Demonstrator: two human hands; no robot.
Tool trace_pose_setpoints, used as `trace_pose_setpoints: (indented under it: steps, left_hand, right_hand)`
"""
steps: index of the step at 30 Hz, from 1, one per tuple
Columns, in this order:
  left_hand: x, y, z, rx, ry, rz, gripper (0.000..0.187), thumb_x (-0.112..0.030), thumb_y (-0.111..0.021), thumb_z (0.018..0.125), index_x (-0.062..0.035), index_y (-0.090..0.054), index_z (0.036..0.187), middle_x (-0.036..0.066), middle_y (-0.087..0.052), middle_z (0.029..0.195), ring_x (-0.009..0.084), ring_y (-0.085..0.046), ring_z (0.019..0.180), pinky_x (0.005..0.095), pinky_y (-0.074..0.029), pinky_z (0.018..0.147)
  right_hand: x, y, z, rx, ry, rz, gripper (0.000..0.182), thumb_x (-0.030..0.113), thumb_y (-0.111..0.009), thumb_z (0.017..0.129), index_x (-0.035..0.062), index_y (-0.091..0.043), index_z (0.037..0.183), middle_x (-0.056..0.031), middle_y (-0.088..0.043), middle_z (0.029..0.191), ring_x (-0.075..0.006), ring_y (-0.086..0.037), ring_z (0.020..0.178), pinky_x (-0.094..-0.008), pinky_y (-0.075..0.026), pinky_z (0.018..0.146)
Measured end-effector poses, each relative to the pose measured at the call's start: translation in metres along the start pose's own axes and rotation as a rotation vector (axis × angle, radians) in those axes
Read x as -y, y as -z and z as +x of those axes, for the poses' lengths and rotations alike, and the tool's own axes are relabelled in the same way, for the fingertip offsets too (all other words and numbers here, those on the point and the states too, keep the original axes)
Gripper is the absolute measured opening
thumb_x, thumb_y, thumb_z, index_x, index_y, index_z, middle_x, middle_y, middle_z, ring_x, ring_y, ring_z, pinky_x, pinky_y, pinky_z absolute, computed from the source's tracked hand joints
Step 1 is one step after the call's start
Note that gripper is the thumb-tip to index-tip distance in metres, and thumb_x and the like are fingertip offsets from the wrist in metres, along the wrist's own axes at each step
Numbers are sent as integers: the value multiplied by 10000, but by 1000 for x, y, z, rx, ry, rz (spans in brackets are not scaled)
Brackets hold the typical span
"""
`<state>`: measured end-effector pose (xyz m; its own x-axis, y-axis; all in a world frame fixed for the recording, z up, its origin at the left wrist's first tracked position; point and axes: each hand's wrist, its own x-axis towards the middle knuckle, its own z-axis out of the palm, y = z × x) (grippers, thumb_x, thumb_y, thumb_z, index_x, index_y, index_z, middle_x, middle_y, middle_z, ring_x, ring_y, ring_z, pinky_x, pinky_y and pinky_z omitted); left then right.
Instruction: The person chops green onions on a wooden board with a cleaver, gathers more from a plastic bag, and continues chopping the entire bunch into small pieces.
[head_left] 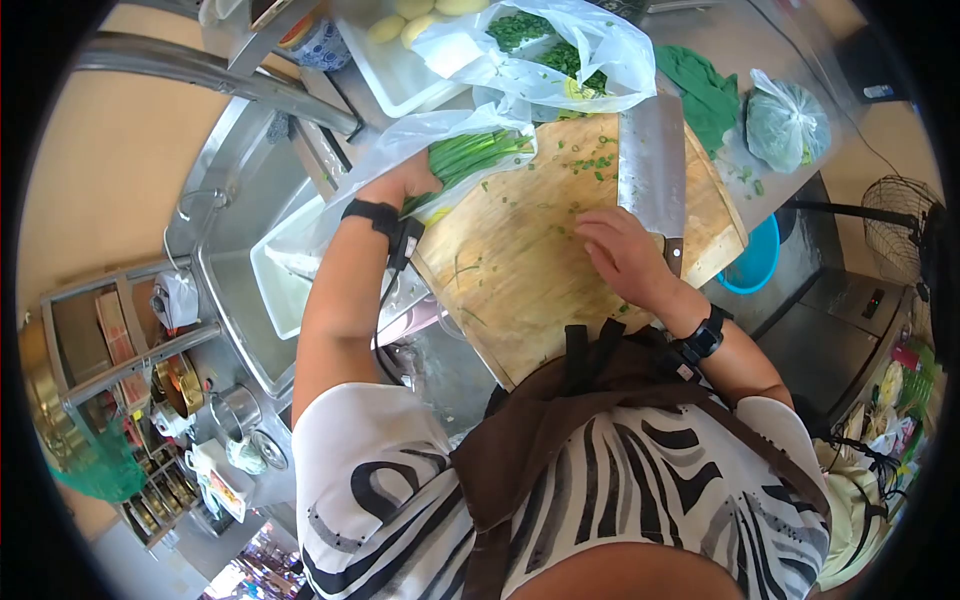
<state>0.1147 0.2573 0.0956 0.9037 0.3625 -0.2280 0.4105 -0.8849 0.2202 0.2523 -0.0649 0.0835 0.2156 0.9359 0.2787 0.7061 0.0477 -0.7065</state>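
Note:
My left hand (408, 180) is closed round the lower end of a bunch of long green stalks (478, 155), which lies in a clear plastic bag (380, 150) at the left edge of the wooden cutting board (510, 250). Over the right part of the board, my right hand (625, 255) has its fingers apart and holds nothing. Just beyond it lies a cleaver (650, 165) with a wide blade, its handle beside my right hand. Chopped green bits (595, 162) are scattered near the blade. Another plastic bag (630, 75) behind the board holds chopped greens (570, 68).
A steel sink (235, 240) and white tray (265, 285) are at left. Behind stands a white tray (400, 95) of yellowish round items. A green cloth (700, 95) and knotted bag (787, 125) lie back right. A blue basin (755, 260) and fan (895, 230) are at right.

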Motion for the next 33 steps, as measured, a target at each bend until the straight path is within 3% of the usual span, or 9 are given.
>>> trace_pose_setpoints:
  steps: [3, 8, 11, 13, 16, 19, 21, 24, 33]
  left_hand:
    - [4, -35, -8, -250, -83, -190, 489, -140, -729, 629, -41, -644, 1100, 188, -654, 1032, 331, -612, 1006, 376, -480, 891]
    - [-25, 6, -36, -20, 200, -337, 510, -121, -706, 690, -49, -593, 1182, 171, -644, 1123, 313, -608, 1031, 371, -471, 902]
    - [-4, 3, -51, -147, 101, -367, 486, -101, -736, 666, -45, -616, 1133, 199, -638, 1088, 341, -607, 1008, 377, -479, 876]
    - [-16, 23, -64, -171, 90, -453, 531, -71, -749, 658, -17, -590, 1162, 165, -655, 1078, 282, -624, 1009, 343, -477, 891]
    - [-29, 46, -77, -97, 153, -961, 549, -86, -771, 687, 23, -565, 1184, 87, -653, 1080, 156, -585, 1000, 300, -459, 900]
    - [-53, 42, -88, -140, 191, -1185, 545, -142, -784, 704, 14, -569, 1179, 88, -653, 1086, 169, -592, 994, 307, -460, 905]
    - [-65, 23, -89, -169, 194, -1063, 644, -207, -795, 708, 9, -513, 1245, 91, -615, 1155, 187, -567, 1050, 319, -442, 938]
    - [-83, 6, -99, -118, 13, -1460, 890, -232, -814, 680, -1, -325, 1387, 101, -498, 1300, 197, -456, 1205, 330, -345, 1040]
    - [-132, 31, -120, -234, -59, -1073, 730, -56, -759, 671, -16, -450, 1332, 89, -559, 1247, 184, -522, 1130, 310, -395, 991]
  right_hand:
    - [-2, -6, -6, -2, -40, 36, 242, 16, -588, 828, 9, -594, 1071, -147, -586, 1115, -353, -546, 1025, -410, -443, 903]
    - [9, -22, 9, 151, -303, 198, 306, 61, -584, 871, 13, -572, 1173, -145, -583, 1190, -308, -552, 1104, -396, -446, 941]
    - [17, -41, 39, 245, -420, 633, 415, 129, -598, 902, 9, -501, 1287, -153, -565, 1255, -257, -525, 1185, -383, -436, 983]
    - [24, -63, 56, 196, -450, 947, 534, 204, -627, 893, -29, -425, 1330, -162, -571, 1227, -240, -531, 1157, -352, -434, 973]
    - [60, -55, 83, 33, -448, 914, 665, 235, -668, 864, -50, -344, 1370, -170, -525, 1254, -230, -494, 1190, -353, -414, 992]
    - [78, -55, 103, -87, -291, 1278, 727, 266, -700, 837, -36, -322, 1379, -148, -486, 1282, -216, -466, 1206, -357, -401, 998]
    - [88, -43, 105, -39, -343, 1243, 697, 242, -695, 831, -30, -343, 1368, -134, -498, 1269, -205, -476, 1188, -352, -402, 992]
    - [92, -31, 95, 48, -424, 1251, 622, 192, -664, 824, -23, -389, 1339, -115, -527, 1234, -187, -497, 1150, -341, -407, 979]
    - [70, -36, 63, 208, -445, 1687, 441, 143, -506, 874, 0, -467, 1289, -101, -565, 1220, -180, -533, 1141, -354, -395, 994]
